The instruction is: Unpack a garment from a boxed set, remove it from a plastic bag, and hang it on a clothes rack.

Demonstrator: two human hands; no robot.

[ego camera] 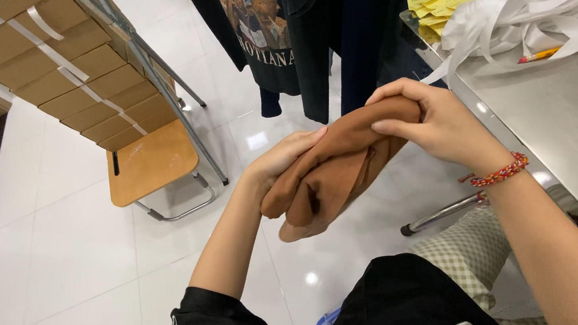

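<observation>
Head view: both hands bunching a rust-brown soft knit garment [335, 169]; left hand [282, 163] cups it underneath, right hand [432, 125] pinches the top fold over the white tiled floor [68, 272].

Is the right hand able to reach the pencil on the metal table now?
Probably not at once: the right hand grips the brown cloth together with the left hand. The pencil lies uncovered on the table.
</observation>
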